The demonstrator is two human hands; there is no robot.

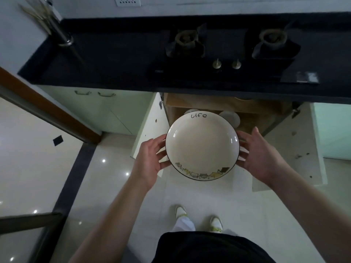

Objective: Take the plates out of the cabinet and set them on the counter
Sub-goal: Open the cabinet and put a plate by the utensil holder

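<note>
A cream plate point(202, 144) with a dark rim, the word "life" and a row of small drawings along its near edge is held level in the air in front of the open cabinet point(266, 118). My left hand point(150, 160) grips its left rim and my right hand point(262, 156) grips its right rim. Behind the plate, inside the cabinet, more white dishes point(230, 117) show partly. The black counter point(114, 59) runs across above the cabinet.
A two-burner gas stove point(228, 48) sits on the counter's right half. A metal utensil holder point(64, 38) stands at the counter's back left. Both white cabinet doors point(150, 130) hang open beside my hands. My feet point(199, 217) stand on the tiled floor.
</note>
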